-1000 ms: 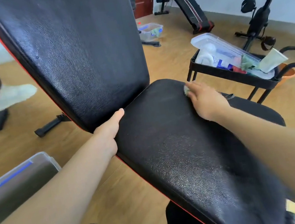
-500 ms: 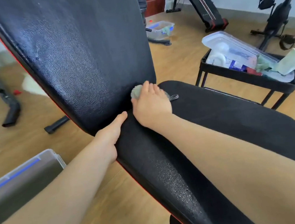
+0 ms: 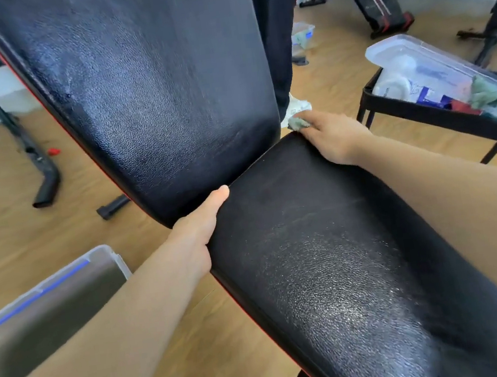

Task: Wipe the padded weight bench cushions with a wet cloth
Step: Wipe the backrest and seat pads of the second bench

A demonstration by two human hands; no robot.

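The black padded seat cushion (image 3: 332, 272) runs from the centre to the lower right, its surface glistening wet. The tilted black back cushion (image 3: 144, 91) rises above it. My right hand (image 3: 334, 138) holds a small grey-green cloth (image 3: 297, 124) at the seat's far right corner; the hand covers most of the cloth. My left hand (image 3: 201, 223) grips the seat's left edge near the gap between the cushions, thumb lying on top.
A black cart (image 3: 442, 119) at the right holds a clear plastic box (image 3: 422, 68) of supplies and rags. A clear bin (image 3: 50, 312) sits at lower left. A person's dark trouser leg (image 3: 277, 40) stands behind the bench. Exercise machines line the far wall on the wooden floor.
My right hand swept the cloth from the seat's right edge left to the crease between the cushions, then back right to the far right corner. The left hand kept its grip.
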